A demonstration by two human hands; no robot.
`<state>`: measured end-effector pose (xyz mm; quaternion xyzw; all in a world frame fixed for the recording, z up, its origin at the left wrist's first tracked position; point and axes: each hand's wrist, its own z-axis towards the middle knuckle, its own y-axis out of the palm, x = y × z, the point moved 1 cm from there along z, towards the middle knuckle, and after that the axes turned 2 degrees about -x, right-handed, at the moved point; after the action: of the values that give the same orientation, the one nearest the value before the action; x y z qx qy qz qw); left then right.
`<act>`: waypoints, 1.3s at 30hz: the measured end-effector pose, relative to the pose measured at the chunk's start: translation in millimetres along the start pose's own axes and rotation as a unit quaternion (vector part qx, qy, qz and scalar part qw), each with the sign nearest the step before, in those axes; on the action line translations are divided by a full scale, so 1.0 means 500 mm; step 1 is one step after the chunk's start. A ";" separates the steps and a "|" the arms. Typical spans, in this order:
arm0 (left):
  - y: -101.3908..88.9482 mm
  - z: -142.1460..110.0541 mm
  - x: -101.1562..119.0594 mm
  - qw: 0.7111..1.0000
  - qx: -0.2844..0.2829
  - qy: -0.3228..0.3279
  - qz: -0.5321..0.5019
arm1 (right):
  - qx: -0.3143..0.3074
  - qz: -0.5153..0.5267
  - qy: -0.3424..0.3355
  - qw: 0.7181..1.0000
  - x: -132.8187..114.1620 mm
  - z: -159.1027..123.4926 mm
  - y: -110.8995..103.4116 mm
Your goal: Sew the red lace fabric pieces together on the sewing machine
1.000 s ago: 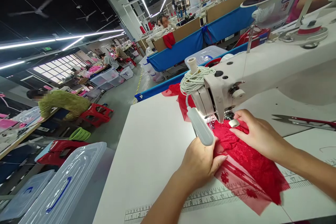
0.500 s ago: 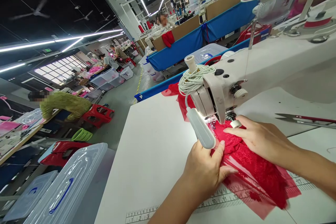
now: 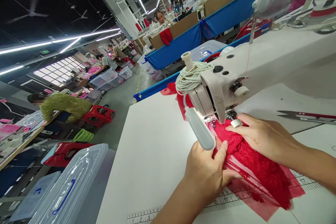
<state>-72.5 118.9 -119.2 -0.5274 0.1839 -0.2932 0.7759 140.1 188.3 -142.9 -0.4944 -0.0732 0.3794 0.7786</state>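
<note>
Red lace fabric with sheer mesh (image 3: 265,168) lies under the needle end of a white sewing machine (image 3: 278,59) and spreads toward me over the table. My left hand (image 3: 206,169) grips the fabric's left edge, thumb on top, just below the grey lamp (image 3: 200,129) fixed at the machine head. On the other side, my right hand (image 3: 262,138) holds the bunched lace between thumb and fingers, close to the white tension knob (image 3: 236,123). Some of its fingertips are hidden behind the knob and cloth. More red cloth (image 3: 181,103) shows behind the machine head.
Thread snips (image 3: 304,115) lie right of my right hand. A printed ruler (image 3: 141,215) runs along the white table's (image 3: 149,154) near edge. Lidded clear bins (image 3: 70,182) and a red stool (image 3: 98,115) stand left. Other people sit at workstations beyond.
The view has shifted slightly. Both hands keep their hold, and the near end of the red fabric sits a little further right and lower in the picture.
</note>
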 end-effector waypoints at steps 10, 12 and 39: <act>0.003 0.005 0.005 1.000 0.000 -0.020 0.014 | 0.007 0.002 -0.003 1.000 0.001 0.004 0.004; 0.001 0.006 0.004 1.000 0.002 -0.021 0.018 | 0.008 0.007 0.001 1.000 0.002 0.003 0.006; 0.023 0.013 -0.041 0.992 -0.080 -0.015 0.099 | -0.081 0.017 0.081 0.993 0.015 0.017 -0.015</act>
<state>-81.1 139.8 -127.8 -0.5715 0.2467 -0.1913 0.7589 145.3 197.8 -134.3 -0.5865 -0.0319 0.3444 0.7324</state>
